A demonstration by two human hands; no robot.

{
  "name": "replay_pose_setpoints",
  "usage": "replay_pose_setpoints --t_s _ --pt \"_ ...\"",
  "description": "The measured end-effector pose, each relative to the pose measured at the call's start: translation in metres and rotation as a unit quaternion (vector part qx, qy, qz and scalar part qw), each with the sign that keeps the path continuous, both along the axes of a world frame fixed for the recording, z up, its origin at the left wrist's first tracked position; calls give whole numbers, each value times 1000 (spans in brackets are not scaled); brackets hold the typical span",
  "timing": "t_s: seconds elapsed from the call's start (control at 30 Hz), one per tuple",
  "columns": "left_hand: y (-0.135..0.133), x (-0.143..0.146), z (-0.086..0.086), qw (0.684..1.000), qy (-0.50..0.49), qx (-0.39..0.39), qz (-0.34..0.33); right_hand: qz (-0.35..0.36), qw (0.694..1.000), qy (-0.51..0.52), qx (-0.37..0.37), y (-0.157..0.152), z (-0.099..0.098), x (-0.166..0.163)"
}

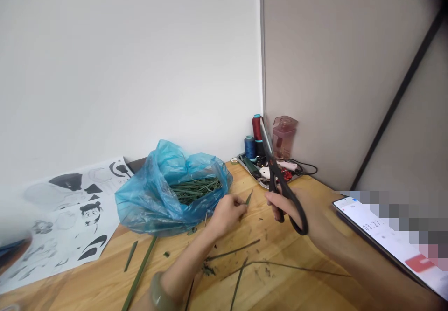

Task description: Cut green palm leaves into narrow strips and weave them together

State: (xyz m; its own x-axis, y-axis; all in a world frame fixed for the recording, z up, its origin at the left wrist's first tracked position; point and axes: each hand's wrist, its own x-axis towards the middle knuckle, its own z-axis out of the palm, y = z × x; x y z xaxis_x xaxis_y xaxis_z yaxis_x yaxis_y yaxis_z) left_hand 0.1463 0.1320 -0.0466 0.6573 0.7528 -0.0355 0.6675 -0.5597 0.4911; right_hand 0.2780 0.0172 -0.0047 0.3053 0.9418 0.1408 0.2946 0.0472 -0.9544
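Note:
My left hand (pixel 227 213) is closed in a pinch on a short green leaf piece (pixel 248 197), its tip pointing up, just right of a blue plastic bag (pixel 154 199) filled with cut green strips (pixel 196 189). My right hand (pixel 285 206) grips black-handled scissors (pixel 276 176), blades closed and pointing up and away. The two hands are a short gap apart above the wooden table (pixel 301 292). A greenish bangle (pixel 159 294) sits on my left wrist.
Long green leaf strips (pixel 140 273) and scraps lie on the table near me. Printed cartoon sheets (pixel 66 222) lie at left. A tray (pixel 266 171) with thread spools (pixel 250 147) and a pink container (pixel 283 136) stands in the corner. A phone (pixel 392 238) shows a timer at right.

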Motion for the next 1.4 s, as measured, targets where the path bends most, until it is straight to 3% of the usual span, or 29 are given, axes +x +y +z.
replay_pose_setpoints --t_s 0.1,0.23,0.3,0.4,0.47,0.53,0.63,0.77,0.83,0.93,1.03,1.1,1.17,1.27,1.4 --pt "-17 -10 10 982 -131 -132 -23 -5 1000 11 -20 6 -12 -1" --pt "-37 -23 17 836 -358 -415 20 50 998 32 3 12 -16 -10" --pt "-41 -26 18 819 -368 -440 25 76 997 31 15 13 -13 -16" --pt "-39 -30 19 869 -352 -346 29 76 997 28 6 14 -7 -23" --pt "-35 -36 18 922 -335 -191 30 54 998 37 6 14 -5 -25" --pt "-30 -43 15 954 -300 -15 18 36 998 56 16 14 -5 -24" --pt "-24 -53 7 956 -249 151 -26 34 994 108 -1 14 -9 -23" --pt "-24 -57 -3 938 -265 213 -62 99 982 149 -64 13 -20 -26" --pt "-29 -54 -1 933 -310 178 -50 119 980 144 -69 12 -23 -29" --pt "-37 -46 8 920 -390 15 28 110 985 119 -61 11 -25 -32" --pt "-40 -38 17 866 -452 -180 118 91 986 120 -75 10 -26 -33" --pt "-37 -36 21 829 -469 -268 145 85 985 121 -90 10 -27 -33" --pt "-32 -37 24 812 -460 -325 152 88 986 103 -101 10 -25 -30" --pt "-24 -42 27 819 -411 -372 150 73 991 35 -103 10 -21 -24" --pt "-24 -45 26 853 -313 -404 107 24 997 -30 -68 9 -17 -14"
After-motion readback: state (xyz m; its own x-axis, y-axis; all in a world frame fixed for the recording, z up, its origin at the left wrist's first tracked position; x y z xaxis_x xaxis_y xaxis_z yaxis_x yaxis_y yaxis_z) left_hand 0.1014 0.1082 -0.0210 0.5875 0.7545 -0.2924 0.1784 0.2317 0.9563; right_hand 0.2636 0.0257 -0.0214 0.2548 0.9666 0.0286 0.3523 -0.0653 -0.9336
